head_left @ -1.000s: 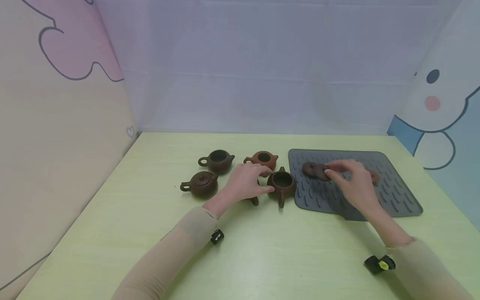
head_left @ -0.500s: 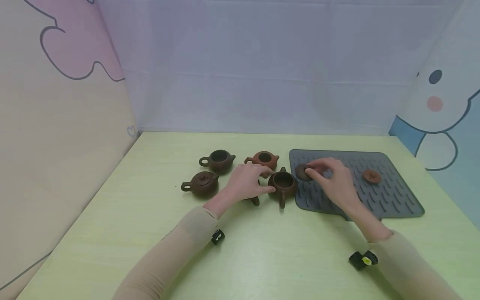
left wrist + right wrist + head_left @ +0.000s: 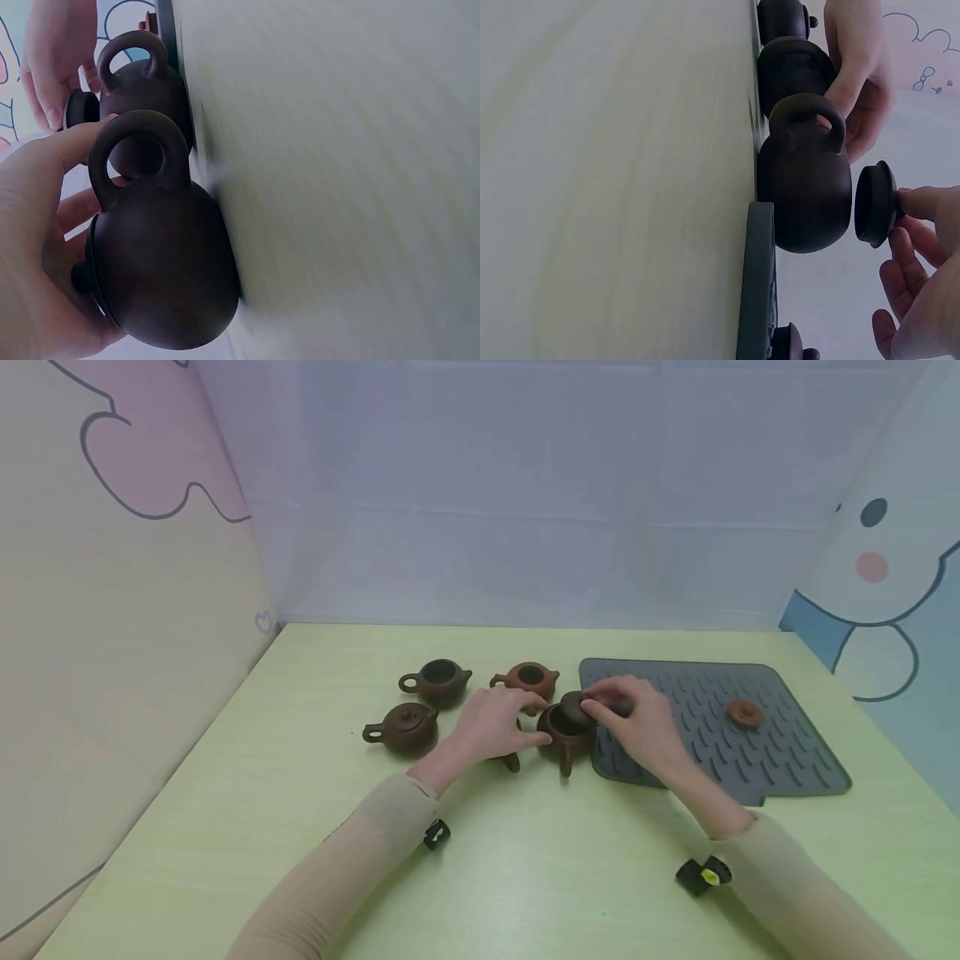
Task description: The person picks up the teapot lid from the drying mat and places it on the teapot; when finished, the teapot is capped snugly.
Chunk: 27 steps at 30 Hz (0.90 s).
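Right-hand fingers [image 3: 930, 202] are pinching a round brown clay lid [image 3: 876, 204] over an open brown clay teapot [image 3: 804, 199], capped teapot [image 3: 406, 732] leftward looking done, reddish clay lid [image 3: 745, 713] rightward remaining.

No words, brands or numbers can be read. One sign is plain: a small grey outlined heart [image 3: 262, 622], drawn toward the far end of the tall cream wall panel [image 3: 150, 693] on the left. At near right, a boxy black wrist-worn device [image 3: 691, 878] bears a bright yellow patch [image 3: 710, 877], too small to read. The smaller black wrist-worn device [image 3: 431, 839] at near left shows a pale mark, likewise illegible.
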### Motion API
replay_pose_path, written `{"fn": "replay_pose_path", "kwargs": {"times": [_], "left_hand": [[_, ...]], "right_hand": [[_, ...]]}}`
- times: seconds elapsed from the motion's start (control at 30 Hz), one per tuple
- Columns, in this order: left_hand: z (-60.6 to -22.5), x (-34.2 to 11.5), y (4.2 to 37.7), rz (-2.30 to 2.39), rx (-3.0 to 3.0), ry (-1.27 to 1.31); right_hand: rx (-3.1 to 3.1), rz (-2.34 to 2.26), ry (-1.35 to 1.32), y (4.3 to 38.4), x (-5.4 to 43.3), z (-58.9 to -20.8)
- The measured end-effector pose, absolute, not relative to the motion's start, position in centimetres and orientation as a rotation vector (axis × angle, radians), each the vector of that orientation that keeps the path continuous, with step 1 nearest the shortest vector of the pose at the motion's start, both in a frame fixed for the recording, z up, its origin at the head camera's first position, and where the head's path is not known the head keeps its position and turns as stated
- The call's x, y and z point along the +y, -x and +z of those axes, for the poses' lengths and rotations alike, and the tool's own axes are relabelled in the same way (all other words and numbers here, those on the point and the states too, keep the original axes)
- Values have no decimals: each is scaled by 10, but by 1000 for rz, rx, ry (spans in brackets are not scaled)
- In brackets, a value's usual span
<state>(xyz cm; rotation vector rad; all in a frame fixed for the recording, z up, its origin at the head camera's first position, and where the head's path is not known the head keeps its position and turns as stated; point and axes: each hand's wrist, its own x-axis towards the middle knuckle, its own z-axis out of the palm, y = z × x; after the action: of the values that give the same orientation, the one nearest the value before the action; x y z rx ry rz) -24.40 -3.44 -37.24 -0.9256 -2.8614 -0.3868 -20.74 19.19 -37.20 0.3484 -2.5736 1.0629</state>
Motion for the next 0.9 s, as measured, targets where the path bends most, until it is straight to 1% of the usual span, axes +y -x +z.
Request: {"fn": "replay_pose_path", "kwargs": {"times": [0.33,0.9], "left_hand": [[-373,-35,244,-389,-2865,922],[-373,-35,244,-402,-2865,926]], "right_hand": [[-2652,1050,-378,209,182,-373],[-2722,986,-419,208,181,-373]]}}
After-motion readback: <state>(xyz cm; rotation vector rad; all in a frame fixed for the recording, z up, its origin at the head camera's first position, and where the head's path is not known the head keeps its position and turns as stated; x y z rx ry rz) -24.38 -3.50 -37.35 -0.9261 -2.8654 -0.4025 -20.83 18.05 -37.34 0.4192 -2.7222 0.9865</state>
